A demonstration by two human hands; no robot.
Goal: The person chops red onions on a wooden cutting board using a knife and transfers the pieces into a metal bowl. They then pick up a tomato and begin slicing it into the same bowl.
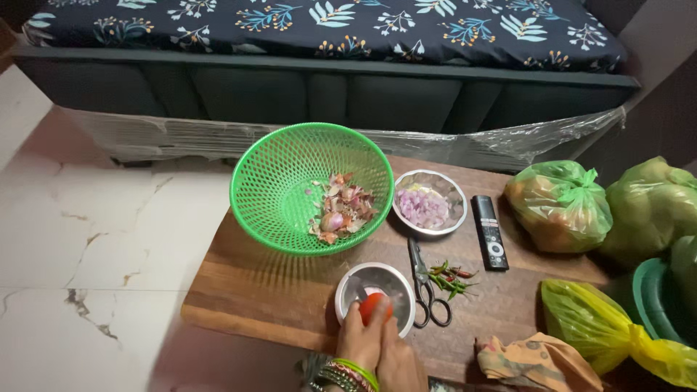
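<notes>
**Tomato going into the chopper bowl – both hands on it**

Far side: a dark sofa (327, 87) w/ a leaf-print cover is running across the top, plastic wrap still hanging along its base. The wooden surface (276, 290) is sitting in front of it, white marble floor (87, 232) at left.

On the surface, big to small: the green mesh basket (312, 187) is holding onion skins and one small onion, left of centre. At right, green plastic bags (560, 205) of produce are bunched together, w/ a yellow bag (602, 330) and an orange cloth (537, 359) nearer. Just right of the basket, a steel bowl (430, 202) is carrying chopped onion. A black remote (490, 232) is lying right of that. Scissors (425, 287) and a few chillies (451, 277) are lying between the remote and the near bowl.

Step in hand, as I read it: the red tomato (375, 308) is being set into the round white chopper bowl (375, 296) at the near edge. The left hand (361, 341) and right hand (401, 363) are pressed together, fingers closing round the tomato, which is sitting at the bowl's near rim, partly inside.

Next move prob. calls for letting go over the bowl's middle w/o catching whatever is standing in the centre; the bowl looks light, so one hand steadying the rim would help.

Hard to make out: both hands are cut off by the bottom edge, so the grip split betw. them is unclear. Bowl's inside is blurry – can't tell if there's a blade. Bag contents are only vague shapes. A dark green tub at far right is mostly cropped.
</notes>
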